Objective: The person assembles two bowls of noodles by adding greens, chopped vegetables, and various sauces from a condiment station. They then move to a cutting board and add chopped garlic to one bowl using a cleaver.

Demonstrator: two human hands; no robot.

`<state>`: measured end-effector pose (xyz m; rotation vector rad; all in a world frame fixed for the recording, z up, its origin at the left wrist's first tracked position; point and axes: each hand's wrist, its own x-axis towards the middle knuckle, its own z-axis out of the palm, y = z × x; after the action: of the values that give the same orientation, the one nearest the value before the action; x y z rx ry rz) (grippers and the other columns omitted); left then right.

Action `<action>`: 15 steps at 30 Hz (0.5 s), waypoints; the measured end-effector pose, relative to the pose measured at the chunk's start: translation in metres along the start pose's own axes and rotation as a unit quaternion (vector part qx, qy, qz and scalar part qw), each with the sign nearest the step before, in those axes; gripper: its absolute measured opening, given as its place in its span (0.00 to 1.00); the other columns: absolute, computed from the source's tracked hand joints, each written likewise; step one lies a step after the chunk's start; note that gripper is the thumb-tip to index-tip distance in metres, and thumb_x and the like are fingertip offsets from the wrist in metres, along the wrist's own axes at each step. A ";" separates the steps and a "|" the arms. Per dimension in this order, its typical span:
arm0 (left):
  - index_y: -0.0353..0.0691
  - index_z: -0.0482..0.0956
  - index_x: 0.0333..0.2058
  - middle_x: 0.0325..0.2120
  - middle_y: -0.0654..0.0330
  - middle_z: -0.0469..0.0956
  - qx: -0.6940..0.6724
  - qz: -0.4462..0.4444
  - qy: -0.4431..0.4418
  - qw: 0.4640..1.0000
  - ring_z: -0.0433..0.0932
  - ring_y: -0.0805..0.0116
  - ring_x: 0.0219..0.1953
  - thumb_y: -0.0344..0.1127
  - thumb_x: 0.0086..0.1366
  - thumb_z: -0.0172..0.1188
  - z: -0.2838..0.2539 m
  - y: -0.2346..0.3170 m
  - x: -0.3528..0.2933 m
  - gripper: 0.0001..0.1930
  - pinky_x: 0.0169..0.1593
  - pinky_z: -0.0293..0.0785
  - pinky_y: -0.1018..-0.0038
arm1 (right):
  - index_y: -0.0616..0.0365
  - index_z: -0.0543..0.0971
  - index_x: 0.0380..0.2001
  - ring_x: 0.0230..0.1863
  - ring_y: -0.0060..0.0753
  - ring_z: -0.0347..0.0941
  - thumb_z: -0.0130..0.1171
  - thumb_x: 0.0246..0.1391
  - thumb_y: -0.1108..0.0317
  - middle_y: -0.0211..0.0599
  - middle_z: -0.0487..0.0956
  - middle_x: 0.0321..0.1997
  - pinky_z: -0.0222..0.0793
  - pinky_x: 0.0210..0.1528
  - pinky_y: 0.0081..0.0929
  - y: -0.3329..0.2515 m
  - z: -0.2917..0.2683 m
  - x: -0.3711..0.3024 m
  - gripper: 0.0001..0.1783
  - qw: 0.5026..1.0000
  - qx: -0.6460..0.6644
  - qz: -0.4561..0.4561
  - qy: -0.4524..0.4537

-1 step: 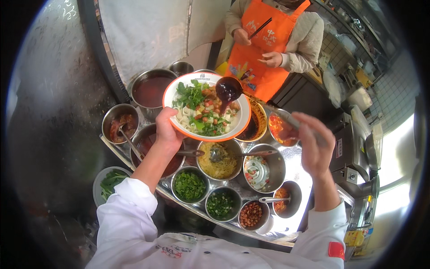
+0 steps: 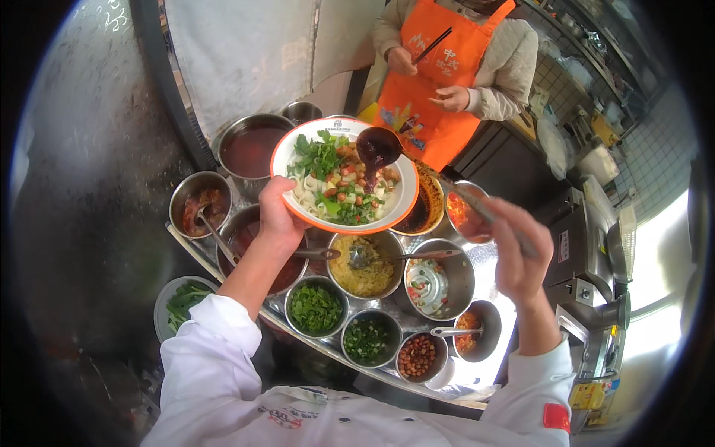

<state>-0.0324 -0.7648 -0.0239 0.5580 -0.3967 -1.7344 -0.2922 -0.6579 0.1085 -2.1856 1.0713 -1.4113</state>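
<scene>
My left hand (image 2: 281, 212) grips the near-left rim of a white bowl with an orange edge (image 2: 406, 201), holding it above the metal pots. Wide pale noodles (image 2: 307, 195), leafy green herbs (image 2: 316, 158), peanuts and diced toppings fill the bowl. My right hand (image 2: 521, 242) is closed around the handle of a ladle (image 2: 378, 147). The ladle's head is tilted over the bowl's right side, and dark red sauce runs from it onto the toppings. Below the bowl's right edge, a pot of dark chili oil (image 2: 424, 201) is partly hidden.
Beneath my arms stand pots of chopped greens (image 2: 314, 309), chopped scallions (image 2: 371, 339), peanuts (image 2: 418, 356) and yellow minced topping (image 2: 361, 268), some with spoons. Across the counter, a person in an orange apron (image 2: 447, 74) holds black chopsticks. A greens container (image 2: 182, 304) sits at left.
My right hand and the ladle have shifted very slightly left. The sauce stream below the ladle has changed shape a little; the bowl stays nearly where it was.
</scene>
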 end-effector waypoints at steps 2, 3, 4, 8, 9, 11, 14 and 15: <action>0.32 0.66 0.48 0.42 0.52 0.73 -0.011 -0.006 -0.004 1.000 0.73 0.59 0.44 0.39 0.50 0.46 0.004 0.003 -0.001 0.26 0.47 0.70 0.63 | 0.71 0.72 0.42 0.28 0.35 0.77 0.47 0.50 0.83 0.46 0.78 0.29 0.73 0.32 0.25 -0.002 0.005 -0.012 0.14 0.987 -0.133 -0.089 -0.024; 0.32 0.66 0.48 0.42 0.52 0.73 -0.012 0.002 -0.007 1.000 0.73 0.58 0.44 0.39 0.50 0.46 0.006 0.006 -0.002 0.26 0.48 0.69 0.63 | 0.69 0.73 0.41 0.28 0.36 0.78 0.49 0.47 0.85 0.47 0.78 0.28 0.73 0.31 0.25 -0.003 0.008 -0.019 0.15 0.984 -0.146 -0.099 -0.016; 0.32 0.66 0.48 0.42 0.52 0.73 -0.013 0.012 -0.014 1.000 0.73 0.58 0.44 0.39 0.50 0.46 0.009 0.008 -0.003 0.26 0.49 0.69 0.63 | 0.70 0.73 0.42 0.30 0.40 0.78 0.50 0.44 0.86 0.49 0.78 0.31 0.74 0.32 0.26 -0.004 0.009 -0.023 0.17 0.980 -0.155 -0.121 -0.026; 0.33 0.65 0.49 0.43 0.52 0.72 -0.009 0.011 -0.008 1.000 0.72 0.58 0.46 0.38 0.49 0.46 0.016 0.020 -0.008 0.27 0.52 0.66 0.63 | 0.71 0.73 0.41 0.35 0.50 0.77 0.52 0.38 0.87 0.58 0.76 0.35 0.75 0.36 0.32 -0.001 0.025 -0.041 0.20 0.967 -0.181 -0.180 -0.017; 0.33 0.65 0.49 0.44 0.51 0.71 -0.008 0.016 -0.004 1.000 0.71 0.58 0.46 0.38 0.49 0.46 0.018 0.023 -0.010 0.27 0.52 0.66 0.63 | 0.71 0.73 0.40 0.35 0.50 0.77 0.52 0.39 0.86 0.59 0.76 0.36 0.75 0.37 0.33 0.001 0.029 -0.045 0.19 0.964 -0.190 -0.185 -0.008; 0.33 0.65 0.50 0.44 0.51 0.71 -0.008 0.021 -0.005 1.000 0.71 0.58 0.47 0.37 0.49 0.46 0.021 0.028 -0.013 0.27 0.53 0.66 0.62 | 0.71 0.73 0.38 0.36 0.52 0.76 0.54 0.42 0.84 0.61 0.75 0.37 0.75 0.38 0.37 0.006 0.039 -0.053 0.16 0.962 -0.191 -0.193 0.005; 0.33 0.64 0.51 0.45 0.51 0.70 -0.016 0.020 -0.021 0.999 0.70 0.57 0.48 0.37 0.49 0.46 0.024 0.034 -0.019 0.28 0.53 0.65 0.62 | 0.70 0.73 0.37 0.36 0.54 0.76 0.55 0.43 0.83 0.61 0.75 0.37 0.75 0.39 0.40 0.016 0.048 -0.062 0.14 0.953 -0.198 -0.228 0.030; 0.34 0.64 0.51 0.45 0.51 0.70 -0.017 0.021 -0.025 0.999 0.70 0.57 0.48 0.37 0.48 0.46 0.024 0.035 -0.020 0.28 0.54 0.65 0.61 | 0.70 0.73 0.37 0.37 0.54 0.76 0.55 0.43 0.83 0.62 0.75 0.38 0.75 0.39 0.42 0.018 0.052 -0.065 0.13 0.957 -0.190 -0.216 0.031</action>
<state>-0.0142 -0.7538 0.0182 0.4803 -0.4113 -1.7147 -0.2684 -0.6285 0.0325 -2.8048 0.9889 -1.5573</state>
